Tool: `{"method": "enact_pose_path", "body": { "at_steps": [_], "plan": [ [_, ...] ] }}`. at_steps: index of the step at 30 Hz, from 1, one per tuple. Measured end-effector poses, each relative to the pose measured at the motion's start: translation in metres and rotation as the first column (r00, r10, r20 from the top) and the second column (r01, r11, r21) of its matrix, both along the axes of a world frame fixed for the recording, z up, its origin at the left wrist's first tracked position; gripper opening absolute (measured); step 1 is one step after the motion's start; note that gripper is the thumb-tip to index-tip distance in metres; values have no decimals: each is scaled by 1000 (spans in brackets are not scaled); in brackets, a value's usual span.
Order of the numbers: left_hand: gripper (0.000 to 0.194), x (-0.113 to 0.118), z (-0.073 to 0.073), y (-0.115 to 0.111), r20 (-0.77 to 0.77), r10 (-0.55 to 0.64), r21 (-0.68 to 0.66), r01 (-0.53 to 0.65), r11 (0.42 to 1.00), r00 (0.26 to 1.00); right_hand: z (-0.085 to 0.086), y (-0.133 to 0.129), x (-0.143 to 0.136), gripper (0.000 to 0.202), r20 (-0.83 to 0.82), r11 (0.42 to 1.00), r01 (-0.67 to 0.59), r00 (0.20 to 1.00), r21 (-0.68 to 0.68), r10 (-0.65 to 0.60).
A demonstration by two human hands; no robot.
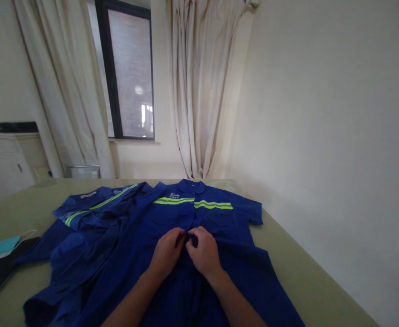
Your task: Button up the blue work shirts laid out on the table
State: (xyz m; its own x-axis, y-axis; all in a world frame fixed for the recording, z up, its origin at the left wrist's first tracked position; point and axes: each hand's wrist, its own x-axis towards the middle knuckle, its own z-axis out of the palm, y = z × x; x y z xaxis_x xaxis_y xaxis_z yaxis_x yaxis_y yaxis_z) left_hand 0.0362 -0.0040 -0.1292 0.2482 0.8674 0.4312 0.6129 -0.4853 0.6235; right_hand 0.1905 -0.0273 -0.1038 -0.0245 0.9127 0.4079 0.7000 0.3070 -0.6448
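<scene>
Blue work shirt point(240, 254) pinched at its front by two bare hands

Head view, looking forward and down: the short-sleeved shirt lies spread on a pale green table point(36, 195), its collar point(192, 185) at the far end and its lower part running toward the near edge. Yellow-green bands point(214, 205) cross the chest. The left hand point(168, 252) and right hand point(204, 254) meet over the middle of the front, on the near side of the bands, their fingertips almost together. Both appear closed on the front opening, thumbs and fingers pinching cloth; the exact bit held is hidden. Fabric spreads beneath and to either side of them. It looks light, soft and limp, likely to crease and shift but hard to damage; the front edges seem best for a fingertip hold, the shoulders for lifting. Left of it lies a rumpled second blue garment point(90, 243).
</scene>
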Motion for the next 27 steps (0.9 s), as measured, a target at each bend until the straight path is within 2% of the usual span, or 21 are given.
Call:
{"method": "enact_pose_path", "body": {
  "at_steps": [6, 12, 15, 19, 21, 23, 25, 27],
  "plan": [
    [17, 0, 2, -2, 34, -13, -23, 13, 1000, 999, 1, -1, 0, 23, 28, 1000, 17, 999, -11, -17],
    [19, -1, 2, -1, 22, -14, 42, 13, 999, 1000, -2, 1, 1, 26, 7, 999, 2, 1000, -33, -2],
    [19, -1, 1, 0, 29, -20, 45, 19, 999, 999, -6, 5, 2, 25, -70, 997, -32, 997, -70, 27],
    [20, -1, 0, 1, 39, -25, 3, 25, 1000, 999, -10, 14, 6, 10, -253, 989, -108, 964, -104, 79],
    [20, -1, -1, 2, 55, -44, -4, 44, 999, 998, -13, 18, 8, 26, -358, 984, -145, 929, -108, 98],
    [19, 0, -1, 3, 73, -67, -6, 67, 998, 995, -16, 21, 10, 31, -434, 968, -183, 896, -173, 92],
    [19, -1, -2, 4, 86, -75, -13, 77, 997, 993, -20, 22, 11, 24, -462, 948, -208, 884, -241, 77],
    [19, -2, -3, 6, 103, -74, -22, 77, 997, 992, -23, 23, 11, 14, -444, 953, -201, 892, -227, 82]
  ]
}}
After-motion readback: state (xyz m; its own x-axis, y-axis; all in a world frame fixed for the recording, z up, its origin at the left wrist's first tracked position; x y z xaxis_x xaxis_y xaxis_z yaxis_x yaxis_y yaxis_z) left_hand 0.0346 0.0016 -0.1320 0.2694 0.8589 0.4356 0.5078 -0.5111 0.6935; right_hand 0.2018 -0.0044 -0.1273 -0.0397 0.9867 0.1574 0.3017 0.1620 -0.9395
